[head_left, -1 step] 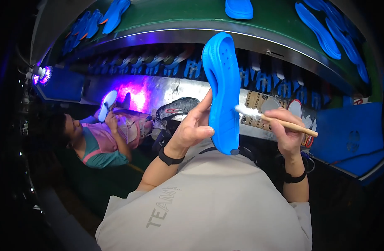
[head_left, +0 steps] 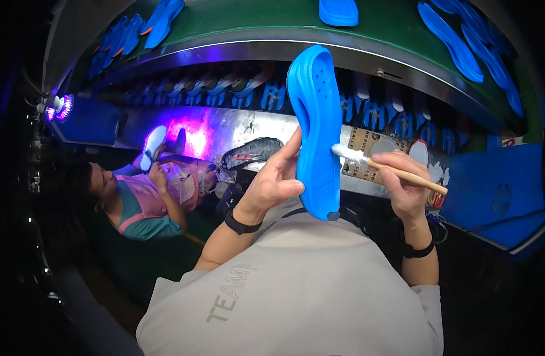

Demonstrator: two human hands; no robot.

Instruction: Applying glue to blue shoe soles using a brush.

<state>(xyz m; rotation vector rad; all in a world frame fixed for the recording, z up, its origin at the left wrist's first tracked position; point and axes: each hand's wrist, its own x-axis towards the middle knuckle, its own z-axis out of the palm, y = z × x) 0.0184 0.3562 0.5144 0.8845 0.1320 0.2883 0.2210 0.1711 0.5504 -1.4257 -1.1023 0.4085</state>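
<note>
A bright blue shoe sole [head_left: 319, 142] stands nearly upright in front of my chest, its holed end at the top. My left hand [head_left: 272, 185] grips it from the left, thumb on the near face and fingers behind. Between the fingers of my right hand [head_left: 406, 185] is a brush [head_left: 351, 153] with a pale wooden handle and white bristles. The bristle tips touch the sole's right edge, around its middle. The fingers of my left hand behind the sole are partly hidden.
A green conveyor belt [head_left: 255, 22] carries several blue soles beyond a metal edge. Below it runs a metal bench [head_left: 272, 127] with a dark shoe-shaped tray [head_left: 250, 153]. At the left, a co-worker [head_left: 148, 196] holds a white sole [head_left: 154, 145] near a purple lamp [head_left: 64, 107].
My right hand and the brush have shifted slightly left, bringing the bristles against the sole's edge. The sole and my left hand have barely moved.
</note>
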